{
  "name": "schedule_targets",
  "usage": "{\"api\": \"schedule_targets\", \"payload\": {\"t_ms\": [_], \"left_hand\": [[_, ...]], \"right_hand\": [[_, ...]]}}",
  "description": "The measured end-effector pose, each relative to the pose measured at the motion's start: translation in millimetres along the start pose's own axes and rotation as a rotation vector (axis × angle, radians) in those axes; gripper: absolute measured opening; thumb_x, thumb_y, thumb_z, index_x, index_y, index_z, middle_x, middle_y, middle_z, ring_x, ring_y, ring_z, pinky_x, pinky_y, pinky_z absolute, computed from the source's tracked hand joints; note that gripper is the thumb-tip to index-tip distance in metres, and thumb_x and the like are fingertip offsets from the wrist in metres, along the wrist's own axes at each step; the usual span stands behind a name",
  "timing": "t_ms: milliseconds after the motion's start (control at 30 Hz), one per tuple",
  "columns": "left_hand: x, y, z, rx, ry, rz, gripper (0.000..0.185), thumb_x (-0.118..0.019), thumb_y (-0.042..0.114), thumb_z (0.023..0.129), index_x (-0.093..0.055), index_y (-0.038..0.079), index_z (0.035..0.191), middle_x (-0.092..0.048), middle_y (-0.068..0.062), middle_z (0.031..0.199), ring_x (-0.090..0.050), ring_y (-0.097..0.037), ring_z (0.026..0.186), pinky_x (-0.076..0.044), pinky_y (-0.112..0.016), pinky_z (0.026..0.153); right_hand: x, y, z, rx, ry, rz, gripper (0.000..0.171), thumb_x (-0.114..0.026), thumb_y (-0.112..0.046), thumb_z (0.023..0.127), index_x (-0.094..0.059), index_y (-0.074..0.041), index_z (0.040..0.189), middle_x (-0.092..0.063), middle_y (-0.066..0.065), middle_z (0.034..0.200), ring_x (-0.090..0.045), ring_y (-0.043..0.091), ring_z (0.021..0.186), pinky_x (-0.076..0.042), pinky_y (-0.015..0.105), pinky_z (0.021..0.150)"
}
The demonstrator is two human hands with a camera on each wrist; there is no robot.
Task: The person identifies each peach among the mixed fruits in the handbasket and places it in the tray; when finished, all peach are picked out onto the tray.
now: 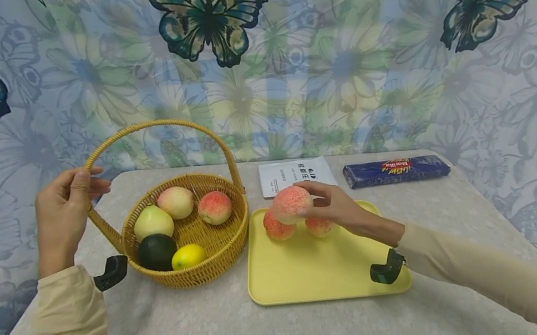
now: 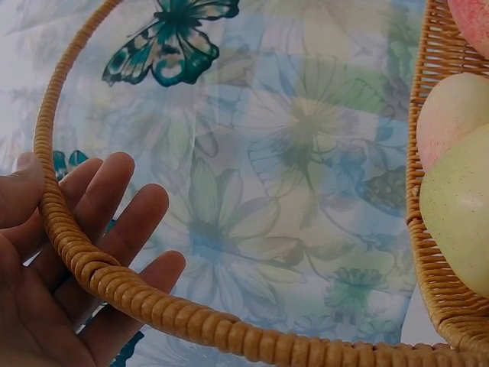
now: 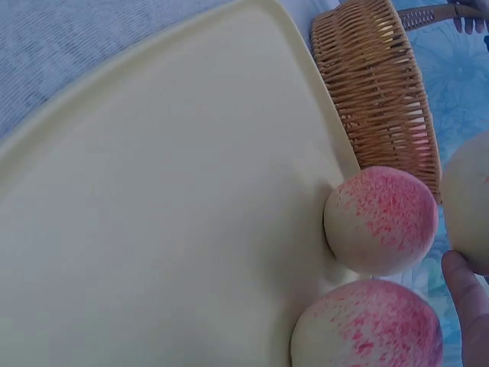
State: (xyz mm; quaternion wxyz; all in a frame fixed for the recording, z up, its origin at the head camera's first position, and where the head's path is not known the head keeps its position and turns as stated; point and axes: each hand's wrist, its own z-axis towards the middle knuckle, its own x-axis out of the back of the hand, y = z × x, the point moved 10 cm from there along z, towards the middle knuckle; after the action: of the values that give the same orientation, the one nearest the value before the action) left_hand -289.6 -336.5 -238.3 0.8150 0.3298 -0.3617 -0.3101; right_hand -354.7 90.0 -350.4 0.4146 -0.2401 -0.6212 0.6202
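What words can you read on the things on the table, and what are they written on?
"Barilla" – on the red logo of the dark blue box at the back of the table.
White packet behind the yellow tray: dark printed characters, too small and blurred to read.
Nothing else carries writing.

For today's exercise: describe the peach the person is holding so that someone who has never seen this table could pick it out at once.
Start at the flat yellow plastic tray lying right of the woven wicker basket. Above the tray's far left corner, the person's right hand holds a round pink-speckled peach. Unlike the two similar peaches resting on the tray beneath it, this one is lifted clear of the surface, in fingers.
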Motion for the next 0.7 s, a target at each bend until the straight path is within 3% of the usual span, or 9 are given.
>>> {"api": "schedule_targets", "payload": {"t_ms": [133,700], "left_hand": [[0.4,-0.3,0.0,-0.003,0.003,-0.001,0.041,-0.043,0.036,0.101,-0.064,0.006,0.119,-0.064,0.024,0.082,-0.061,0.005,0.08,-0.042,-0.011,0.071],[-0.1,-1.8,-0.1,0.012,0.0,0.0,0.042,-0.043,0.037,0.101,-0.064,0.006,0.12,-0.064,0.024,0.081,-0.061,0.005,0.081,-0.042,-0.012,0.072]], "right_hand": [[10,4,-7,-0.01,0.029,-0.012,0.058,-0.067,-0.014,0.09,-0.044,-0.015,0.143,-0.052,0.01,0.138,-0.057,0.03,0.118,-0.05,0.042,0.092],[52,12,-31,-0.028,0.153,-0.047,0.061,-0.067,-0.021,0.091,-0.041,-0.018,0.146,-0.04,0.007,0.148,-0.047,0.033,0.129,-0.041,0.051,0.101]]}}
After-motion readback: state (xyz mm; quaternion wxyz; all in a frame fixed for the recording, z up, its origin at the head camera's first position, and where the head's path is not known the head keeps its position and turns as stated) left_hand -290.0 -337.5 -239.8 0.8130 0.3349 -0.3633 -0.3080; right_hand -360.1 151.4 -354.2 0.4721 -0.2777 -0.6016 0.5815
